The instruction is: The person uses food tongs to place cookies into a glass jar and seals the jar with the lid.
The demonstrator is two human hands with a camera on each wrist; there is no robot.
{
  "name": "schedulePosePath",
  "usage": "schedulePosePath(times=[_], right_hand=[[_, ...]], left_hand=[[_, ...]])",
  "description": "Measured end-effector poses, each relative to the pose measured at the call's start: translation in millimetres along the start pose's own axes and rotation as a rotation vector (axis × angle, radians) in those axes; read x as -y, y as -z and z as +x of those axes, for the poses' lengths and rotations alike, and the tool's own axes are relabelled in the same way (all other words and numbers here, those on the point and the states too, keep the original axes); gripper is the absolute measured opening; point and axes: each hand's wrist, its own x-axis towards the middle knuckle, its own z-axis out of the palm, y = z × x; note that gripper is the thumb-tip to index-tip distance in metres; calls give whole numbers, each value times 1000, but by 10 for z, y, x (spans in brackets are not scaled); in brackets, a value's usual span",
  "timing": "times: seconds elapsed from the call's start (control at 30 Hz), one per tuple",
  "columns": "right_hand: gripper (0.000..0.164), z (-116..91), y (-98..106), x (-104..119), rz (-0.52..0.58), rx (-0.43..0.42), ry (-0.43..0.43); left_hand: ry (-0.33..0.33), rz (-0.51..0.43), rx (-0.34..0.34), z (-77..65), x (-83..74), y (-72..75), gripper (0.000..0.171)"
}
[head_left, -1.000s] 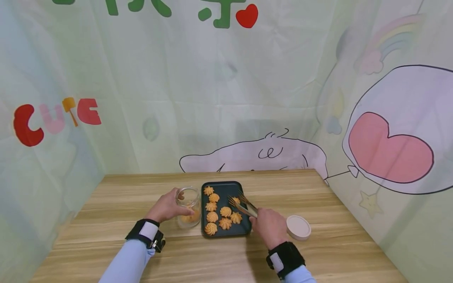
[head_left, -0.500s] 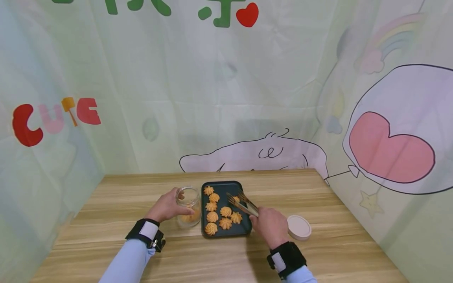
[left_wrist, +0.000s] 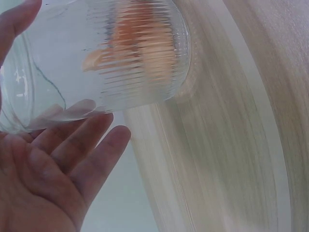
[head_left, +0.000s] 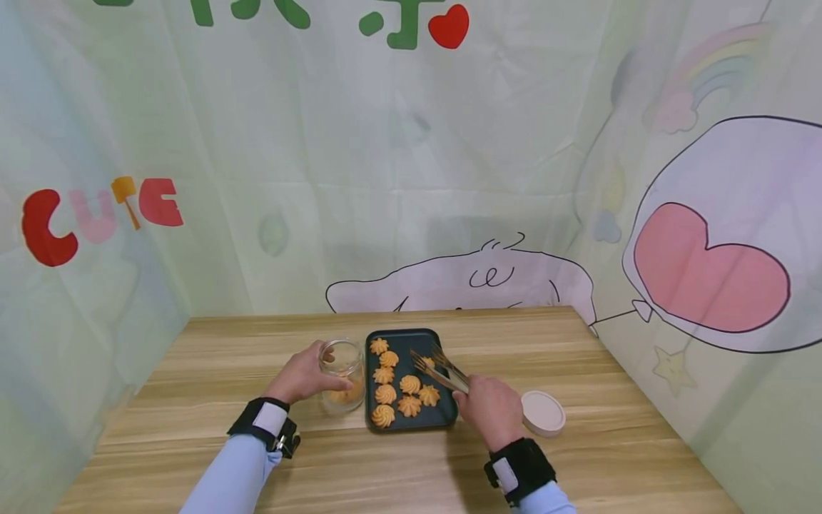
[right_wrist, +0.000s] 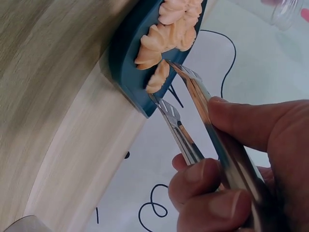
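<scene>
Hardly anything has moved in the last second: your right hand [head_left: 491, 412] and the silvery metal tongs [right_wrist: 227, 150] with slotted tips have shifted only very slightly, and the other things lie as they did. You grasp the tongs in your right hand, thumb on one arm and fingers curled at the other. The tips stand either side of one golden, star-shaped piped cookie [right_wrist: 159, 77] near the far right corner of a dark blue-black rectangular tray [head_left: 404, 346]; you cannot tell whether both tips touch it. Eight more golden swirled cookies [head_left: 385, 394] lie on the tray, five in a column along its left side and three grouped nearer the middle.

Your left hand [head_left: 308, 375] grasps the open, clear ribbed glass jar [left_wrist: 63, 58] near its rim, thumb on the near side and fingers on the far side, the little finger stretched away from the glass. The jar stands upright just beside the tray's left edge, with orange-brown cookies at its bottom. To the right of your right hand, a round white lid [head_left: 544, 412] lies on the light wood-grain table [head_left: 385, 471].
</scene>
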Motion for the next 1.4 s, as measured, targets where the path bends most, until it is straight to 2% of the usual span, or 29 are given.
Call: schedulePosePath(times=[0.13, 0.4, 0.63, 1.1, 1.4], right_hand=[[29, 3, 23, 12, -4, 23, 1], [34, 61, 159, 73, -74, 22, 91], [35, 153, 271, 124, -116, 29, 95], [36, 184, 168, 41, -77, 20, 79], [34, 168, 209, 47, -63, 19, 76]], left_hand=[[0, 8, 0, 5, 1, -3, 84], [-2, 6, -2, 0, 1, 0, 81], [2, 6, 2, 2, 0, 2, 80], [8, 9, 1, -16, -21, -1, 81], [15, -1, -3, -2, -10, -8, 78]])
